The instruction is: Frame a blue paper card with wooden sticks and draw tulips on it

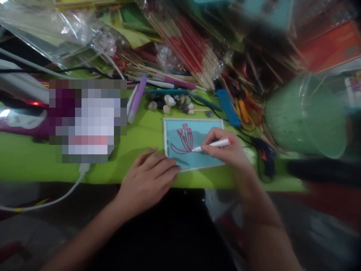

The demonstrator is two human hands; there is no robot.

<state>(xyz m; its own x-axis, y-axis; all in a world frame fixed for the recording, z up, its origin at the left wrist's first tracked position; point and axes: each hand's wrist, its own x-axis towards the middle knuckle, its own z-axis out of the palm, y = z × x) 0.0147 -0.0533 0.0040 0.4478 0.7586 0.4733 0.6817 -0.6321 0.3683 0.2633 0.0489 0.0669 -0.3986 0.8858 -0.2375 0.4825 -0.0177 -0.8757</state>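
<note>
A small blue board (207, 128) with a pale wooden edge lies on the lime-green table (28, 158). Red flowers on curved stems are drawn on it. My right hand (225, 148) is closed around a white marker (216, 144) with a red end, its tip touching the drawing near the stems' base. My left hand (149, 177) lies flat with fingers stretched out, fingertips pressing the board's lower left corner.
Small stones (172, 103) sit behind the board. Bundles of wooden sticks (191, 49), pens, a blue cutter (228, 107), orange scissors (248, 113) and a glue gun (266, 156) crowd the back and right. A green bucket (304, 116) lies tipped at right. A white cable (67, 192) hangs over the front edge.
</note>
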